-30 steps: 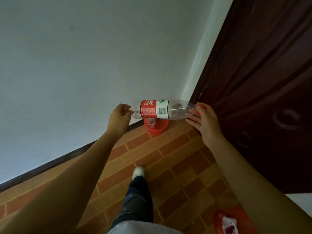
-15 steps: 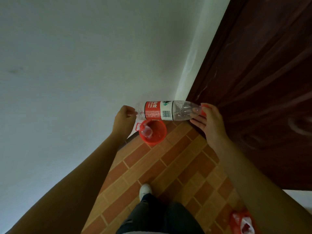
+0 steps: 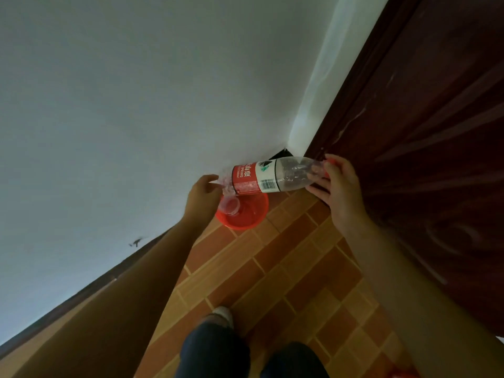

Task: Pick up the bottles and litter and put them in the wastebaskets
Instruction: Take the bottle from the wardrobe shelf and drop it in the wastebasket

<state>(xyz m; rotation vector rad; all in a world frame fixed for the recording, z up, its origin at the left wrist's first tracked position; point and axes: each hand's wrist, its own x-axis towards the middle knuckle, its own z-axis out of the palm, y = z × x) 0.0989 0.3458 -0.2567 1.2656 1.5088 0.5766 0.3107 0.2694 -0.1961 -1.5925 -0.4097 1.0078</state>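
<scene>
A clear plastic bottle [image 3: 272, 175] with a red and white label lies sideways in the air, just above a red wastebasket [image 3: 246, 218]. My right hand [image 3: 336, 189] grips its red-capped neck end. My left hand [image 3: 203, 195] holds the bottom end with its fingertips. The wastebasket stands on the tiled floor in the corner by the wall. Another clear bottle [image 3: 230, 205] lies inside it.
A white wall [image 3: 136, 118] with a dark skirting board runs along the left. A dark brown door [image 3: 436, 159] closes off the right side. My legs and a white shoe [image 3: 222, 315] are on the brick-pattern tiles [image 3: 286, 268]. A red object [image 3: 403, 373] peeks in at the bottom right.
I have stepped closer to the corner, so the wastebasket looks larger. The bottle has come down lower over its rim, still held at both ends.
</scene>
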